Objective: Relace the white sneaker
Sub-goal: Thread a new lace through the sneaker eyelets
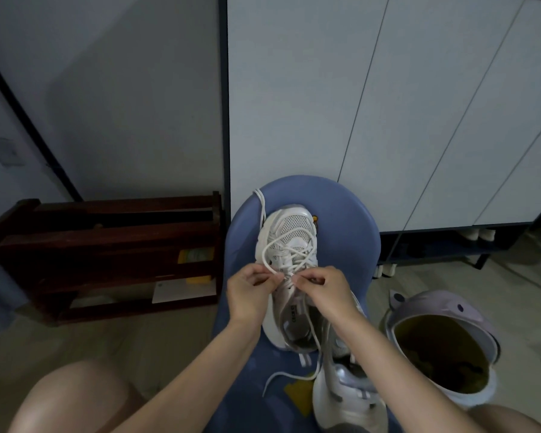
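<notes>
White sneaker (289, 245) on a blue stool (350, 220), toe pointing away, heel toward the knees. Mesh toe box, grey-white upper, tongue label showing. White lace (270, 245) looped loosely over the forefoot, crossing several times; one end trailing off the far left edge of the seat, another running down past the heel onto the near part of the seat. Left hand (250, 292) at the left side of the upper eyelets, thumb and fingertips pinching the lace. Right hand (324, 290) opposite, fingers curled, pinching a strand just beside the left fingertips. Second white sneaker (347, 392) lying near the first one's heel, under the right forearm. To the right on the floor, a pale purple bin (444, 310), tilted open, with dark, yellowish contents, too dim to identify. To the left, a dark wooden rack (107, 232) holding a yellow item and a white card. Behind, white cabinet doors (388, 104).
</notes>
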